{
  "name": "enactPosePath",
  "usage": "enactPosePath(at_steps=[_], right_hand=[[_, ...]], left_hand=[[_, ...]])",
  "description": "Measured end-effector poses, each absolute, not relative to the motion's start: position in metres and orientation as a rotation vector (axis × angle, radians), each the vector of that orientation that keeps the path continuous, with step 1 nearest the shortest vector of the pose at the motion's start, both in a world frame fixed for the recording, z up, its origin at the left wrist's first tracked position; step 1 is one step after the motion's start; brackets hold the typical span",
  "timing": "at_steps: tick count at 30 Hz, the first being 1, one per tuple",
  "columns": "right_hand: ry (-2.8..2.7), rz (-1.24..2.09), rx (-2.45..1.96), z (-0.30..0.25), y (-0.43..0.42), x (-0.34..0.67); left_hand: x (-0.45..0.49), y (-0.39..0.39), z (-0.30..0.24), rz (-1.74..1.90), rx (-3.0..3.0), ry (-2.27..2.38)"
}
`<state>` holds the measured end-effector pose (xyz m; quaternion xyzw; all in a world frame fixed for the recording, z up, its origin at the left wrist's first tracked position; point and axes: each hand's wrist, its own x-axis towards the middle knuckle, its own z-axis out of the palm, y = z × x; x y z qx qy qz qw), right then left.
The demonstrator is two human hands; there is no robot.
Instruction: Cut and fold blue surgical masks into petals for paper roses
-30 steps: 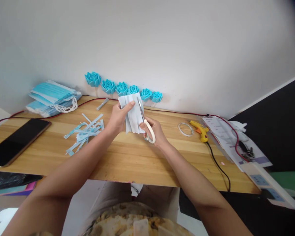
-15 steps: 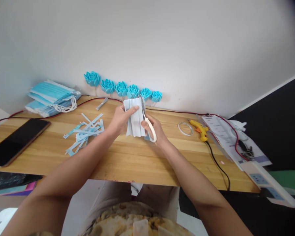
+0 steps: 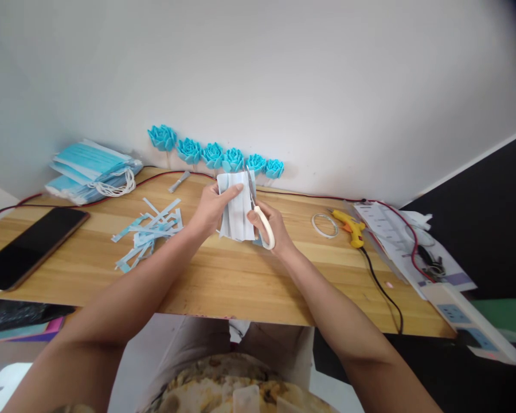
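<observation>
Pinched between the thumb and fingers of my left hand [image 3: 214, 207] is a pale pleated face mask piece [image 3: 238, 215], held upright above the table. My right hand [image 3: 279, 229] is closed around the white handles of a pair of scissors [image 3: 264, 226]. Their blades point away from me along the mask's right edge, and I cannot tell how far apart they are. A bluish scrap shows below the scissors, partly hidden. To the left of my left hand lies a loose pile of cut pale-blue strips [image 3: 148, 232]. Behind the mask stand several blue flowers [image 3: 212, 155] against the wall.
A stack of blue face masks [image 3: 90, 169] lies at the back left, near a black phone [image 3: 34, 246]. On the right are a tape ring [image 3: 325, 226], a yellow glue gun [image 3: 351, 226] with a black cord, papers [image 3: 438, 252] and a power strip [image 3: 473, 324].
The two frames are almost alike. The scissors and the mask piece have shifted only very slightly, and both hands keep their hold.
</observation>
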<state>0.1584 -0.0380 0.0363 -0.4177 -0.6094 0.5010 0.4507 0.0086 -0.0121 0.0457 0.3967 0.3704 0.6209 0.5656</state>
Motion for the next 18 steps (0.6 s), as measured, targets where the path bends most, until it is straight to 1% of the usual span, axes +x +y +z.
enactPosePath(at_steps=[9, 18], right_hand=[[-1.519, 1.157, -1.034, 0.0301, -0.0361, 0.1597], [-1.511, 1.147, -1.02, 0.0324, -0.0364, 0.159]], left_hand=[[0.0087, -0.0126, 0.0448, 1.463, 0.939, 0.867], [0.0081, -0.0141, 0.0461, 1.453, 0.98, 0.837]])
